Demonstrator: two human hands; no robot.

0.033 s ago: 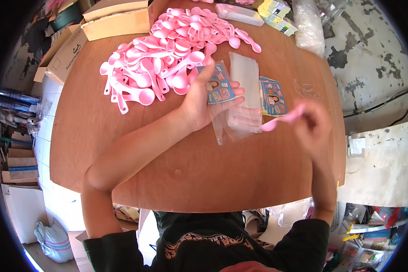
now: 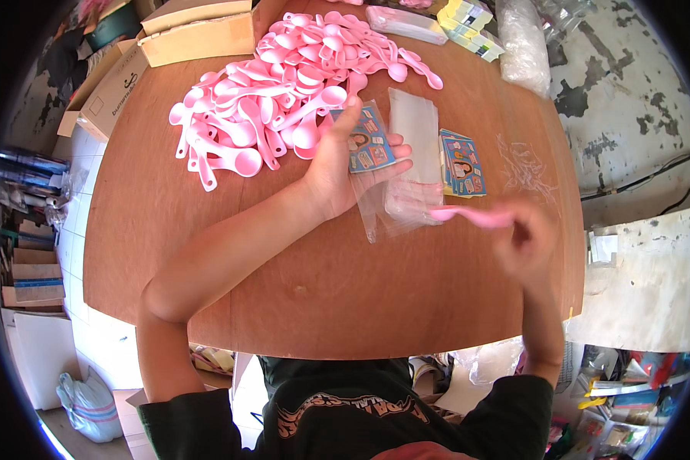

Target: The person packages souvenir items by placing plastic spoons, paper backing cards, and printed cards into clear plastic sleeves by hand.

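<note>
My left hand [image 2: 333, 180] holds a clear plastic bag [image 2: 367, 201] with a blue printed card [image 2: 372, 146] in its upper part; the thumb lies over it and the fingers spread underneath. Pinched in my right hand [image 2: 527, 239], somewhat blurred, is a pink spoon [image 2: 475, 215]. Its bowl points left, over the lower end of a stack of clear bags [image 2: 412, 126] lying beside my left fingers. Right of that stack, a small pile of blue cards [image 2: 464, 163] rests on the table. A large heap of pink spoons [image 2: 268, 100] spreads beyond my left hand.
The brown wooden table [image 2: 299, 291] carries a cardboard box [image 2: 199, 38] at the far left. Along the far right edge are a packet [image 2: 406, 24], bundled cards [image 2: 469, 27] and a roll of clear plastic [image 2: 523, 50]. Thin clear strands [image 2: 525, 167] lie beyond my right hand.
My right hand has moved slightly down, and the spoon has swung more level with its bowl farther left. My left hand, the bag and the card have hardly moved.
</note>
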